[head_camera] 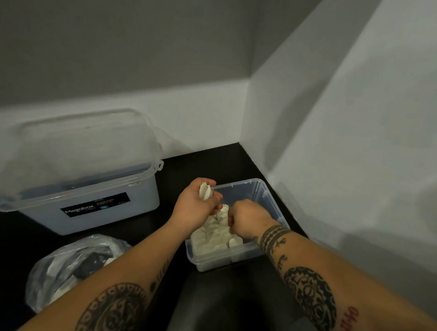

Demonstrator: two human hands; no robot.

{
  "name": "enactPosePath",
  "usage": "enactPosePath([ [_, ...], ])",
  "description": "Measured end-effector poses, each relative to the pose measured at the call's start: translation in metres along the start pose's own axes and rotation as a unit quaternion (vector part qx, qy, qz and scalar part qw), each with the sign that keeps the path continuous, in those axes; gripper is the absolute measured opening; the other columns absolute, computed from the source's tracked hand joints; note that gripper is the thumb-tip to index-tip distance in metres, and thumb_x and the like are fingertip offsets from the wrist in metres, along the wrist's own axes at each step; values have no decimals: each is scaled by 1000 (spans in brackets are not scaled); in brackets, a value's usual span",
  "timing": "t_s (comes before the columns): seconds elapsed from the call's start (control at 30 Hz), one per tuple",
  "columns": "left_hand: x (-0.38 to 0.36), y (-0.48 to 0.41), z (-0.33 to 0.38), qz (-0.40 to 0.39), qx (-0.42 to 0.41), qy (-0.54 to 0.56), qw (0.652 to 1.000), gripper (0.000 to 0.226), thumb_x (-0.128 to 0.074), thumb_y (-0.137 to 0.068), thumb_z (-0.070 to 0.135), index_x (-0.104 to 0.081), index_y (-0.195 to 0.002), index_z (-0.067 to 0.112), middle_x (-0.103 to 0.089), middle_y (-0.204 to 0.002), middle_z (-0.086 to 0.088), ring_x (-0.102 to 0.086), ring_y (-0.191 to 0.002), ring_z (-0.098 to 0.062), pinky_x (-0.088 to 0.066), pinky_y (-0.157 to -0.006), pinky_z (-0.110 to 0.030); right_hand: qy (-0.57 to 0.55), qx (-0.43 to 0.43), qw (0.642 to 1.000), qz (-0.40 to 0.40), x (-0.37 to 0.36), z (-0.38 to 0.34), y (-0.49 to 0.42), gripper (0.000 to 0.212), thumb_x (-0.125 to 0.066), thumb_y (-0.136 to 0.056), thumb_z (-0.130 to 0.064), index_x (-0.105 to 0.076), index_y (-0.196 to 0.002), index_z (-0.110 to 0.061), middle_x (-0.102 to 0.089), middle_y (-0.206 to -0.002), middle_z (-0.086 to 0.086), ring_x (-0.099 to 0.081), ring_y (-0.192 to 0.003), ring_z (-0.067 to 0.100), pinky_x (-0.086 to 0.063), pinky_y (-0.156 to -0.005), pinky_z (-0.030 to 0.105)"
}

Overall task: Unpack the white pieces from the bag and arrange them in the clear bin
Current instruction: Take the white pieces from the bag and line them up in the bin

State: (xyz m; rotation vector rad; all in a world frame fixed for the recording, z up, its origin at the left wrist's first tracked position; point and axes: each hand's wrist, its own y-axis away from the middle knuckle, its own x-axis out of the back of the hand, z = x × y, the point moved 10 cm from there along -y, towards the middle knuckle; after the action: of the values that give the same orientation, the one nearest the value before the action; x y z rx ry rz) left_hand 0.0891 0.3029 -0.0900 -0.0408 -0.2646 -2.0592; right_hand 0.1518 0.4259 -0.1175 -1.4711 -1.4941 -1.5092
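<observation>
A small clear bin sits on the black table near the corner, its near half filled with rows of white pieces. My left hand hovers over the bin's left rim and grips a few white pieces in curled fingers. My right hand is inside the bin, fingers curled down onto the rows; the fingertips are hidden. A clear plastic bag lies at the lower left, partly under my left forearm, with some white pieces still visible inside.
A large translucent storage box with a black label stands at the left, its clear lid propped on top. White walls meet in a corner right behind the small bin. A dark chair or edge shows at the bottom centre.
</observation>
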Motion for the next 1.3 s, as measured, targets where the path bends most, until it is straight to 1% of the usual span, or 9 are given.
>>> enactPosePath([
  [0.2,-7,-1,0,-20,24,33,999,38,-69,-94,5,-57,-126,20,-76,-100,-10,-77,-91,-27,-64,-85,-42,-14,-48,996,-76,-15,12,0,22,-73,-86,-21,-66,-106,-16,-68,-101,5,-67,-94,20,-59,-88,39],
  [0.37,-14,-2,0,-47,77,154,984,31,-46,-99,-4,-50,-125,13,-74,-110,-17,-75,-100,-30,-62,-87,-42,-125,-76,988,-47,12,25,-3,19,-60,-95,-19,-72,-106,-10,-72,-94,5,-69,-81,18,-61,-81,37],
  [0.43,-14,-4,2,-49,63,164,983,30,-45,-101,-4,-50,-125,13,-76,-111,-13,-75,-103,-27,-62,-86,-41,-244,-92,966,-7,31,31,-4,21,-56,-97,-12,-72,-110,-9,-71,-94,5,-69,-78,19,-61,-77,35],
  [0.5,-14,-8,4,-47,50,156,985,29,-51,-102,-1,-52,-127,15,-77,-112,-8,-76,-104,-22,-62,-84,-40,-375,-96,921,31,48,31,1,16,-57,-98,-13,-71,-107,-17,-71,-101,2,-69,-83,16,-59,-72,30],
  [0.6,-11,-13,7,-27,38,111,993,30,-67,-97,6,-59,-123,18,-74,-118,-10,-76,-100,-22,-63,-77,-38,-478,-42,874,73,67,22,6,13,-63,-98,-22,-71,-109,-23,-71,-104,0,-64,-84,11,-54,-65,24],
  [0.83,-10,-11,18,-10,3,21,1000,42,-85,-83,12,-61,-117,17,-68,-111,-8,-77,-84,-19,-60,-64,-25,-487,-4,872,58,63,18,11,10,-70,-94,-29,-75,-101,-24,-72,-95,-1,-62,-82,10,-53,-67,26],
  [0.97,-10,-11,21,-5,-13,4,1000,38,-87,-80,8,-64,-109,18,-70,-104,-10,-76,-86,-23,-61,-65,-28,-499,-17,861,95,68,25,11,10,-69,-94,-25,-72,-99,-17,-68,-85,-2,-62,-75,9,-51,-61,23],
  [1.17,-11,-13,21,2,-15,-14,1000,38,-84,-83,8,-63,-113,21,-65,-111,-5,-73,-93,-24,-66,-75,-43,-497,-15,864,74,59,23,10,14,-68,-96,-24,-70,-109,-20,-74,-100,1,-67,-87,10,-54,-67,24],
  [1.3,-3,-14,18,34,-7,-22,999,35,-79,-87,10,-63,-116,23,-73,-99,-8,-75,-78,-21,-61,-62,-27,-476,-78,872,90,42,40,4,4,-66,-97,-19,-69,-97,-22,-72,-100,4,-70,-92,19,-61,-77,30],
])
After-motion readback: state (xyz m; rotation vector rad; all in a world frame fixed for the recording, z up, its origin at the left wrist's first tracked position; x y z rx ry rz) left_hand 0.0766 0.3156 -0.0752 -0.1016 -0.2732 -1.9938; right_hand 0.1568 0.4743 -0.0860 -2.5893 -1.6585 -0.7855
